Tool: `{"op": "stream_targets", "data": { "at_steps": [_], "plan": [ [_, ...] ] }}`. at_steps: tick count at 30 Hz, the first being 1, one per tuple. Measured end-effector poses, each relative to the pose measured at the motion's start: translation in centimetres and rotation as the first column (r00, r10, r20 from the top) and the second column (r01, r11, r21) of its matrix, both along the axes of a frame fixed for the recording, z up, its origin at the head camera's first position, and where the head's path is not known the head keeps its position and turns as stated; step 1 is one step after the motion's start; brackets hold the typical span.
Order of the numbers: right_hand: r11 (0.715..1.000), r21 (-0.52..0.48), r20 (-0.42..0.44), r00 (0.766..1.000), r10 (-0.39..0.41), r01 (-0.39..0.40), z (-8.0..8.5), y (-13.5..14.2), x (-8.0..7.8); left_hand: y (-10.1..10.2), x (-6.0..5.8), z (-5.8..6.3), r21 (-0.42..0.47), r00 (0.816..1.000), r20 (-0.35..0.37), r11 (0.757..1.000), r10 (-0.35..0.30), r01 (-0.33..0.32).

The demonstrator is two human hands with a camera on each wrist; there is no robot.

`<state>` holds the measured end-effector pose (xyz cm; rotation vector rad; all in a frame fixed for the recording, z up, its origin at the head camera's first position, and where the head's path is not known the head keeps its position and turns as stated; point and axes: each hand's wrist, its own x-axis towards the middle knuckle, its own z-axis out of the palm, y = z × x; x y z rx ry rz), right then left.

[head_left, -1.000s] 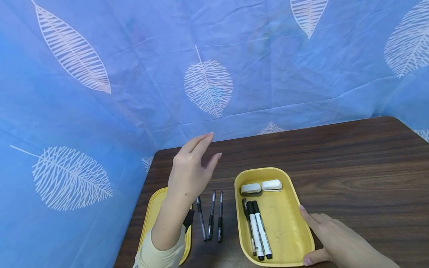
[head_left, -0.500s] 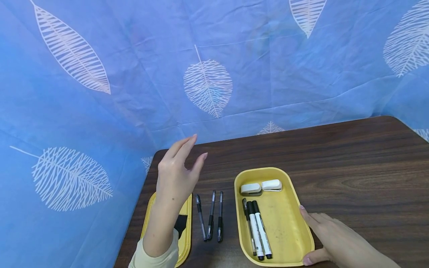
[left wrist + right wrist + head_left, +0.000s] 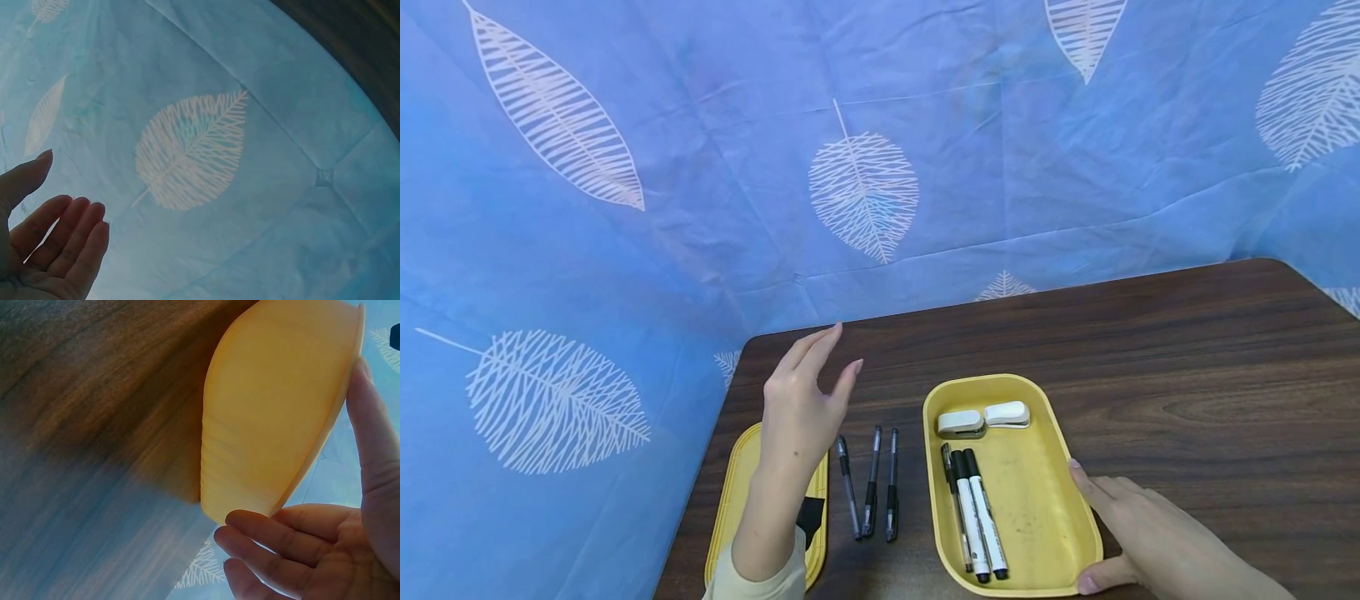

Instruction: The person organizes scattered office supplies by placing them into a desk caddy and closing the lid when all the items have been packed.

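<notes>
My left hand (image 3: 801, 404) hovers above the table's left side with nothing in it, fingers lightly bent and thumb apart. In the left wrist view, the left palm and fingers (image 3: 62, 250) show bare. Below it, partly hidden by the forearm, lies a yellow lid (image 3: 737, 475). Three clear gel pens with black grips lie side by side; the middle pen (image 3: 872, 483) is close to the left pen (image 3: 850, 492). My right hand (image 3: 1150, 525) rests against the right side of a yellow tray (image 3: 1037, 517), its thumb and relaxed fingers touching rim and wall.
Inside the tray are a grey-white mini stapler (image 3: 960, 423), a white mini stapler (image 3: 1007, 414), a gel pen (image 3: 957, 504) and two black-capped white markers (image 3: 987, 521). The dark wooden table (image 3: 1210, 367) meets a blue leaf-patterned cloth (image 3: 955, 192) behind.
My left hand has moved left, away from above the pens, then slightly down and back toward the right. My right hand, the tray and the pens have stayed put.
</notes>
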<state>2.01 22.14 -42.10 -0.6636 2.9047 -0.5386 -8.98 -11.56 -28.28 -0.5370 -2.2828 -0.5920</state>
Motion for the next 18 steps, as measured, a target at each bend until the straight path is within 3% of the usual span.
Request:
{"op": "stream_targets", "data": {
  "at_steps": [12,18],
  "plan": [
    [1.000,0.000,0.008,1.000,-0.014,0.014,0.0,-0.1,0.0,-0.4,0.1,-2.1,0.042,0.997,0.075,0.999,0.023,-0.027],
    [1.000,-0.001,-0.007,1.000,-0.009,0.009,0.1,-0.1,0.0,-0.3,0.3,-3.1,0.056,0.988,0.152,0.998,0.032,-0.041]
  ]
}}
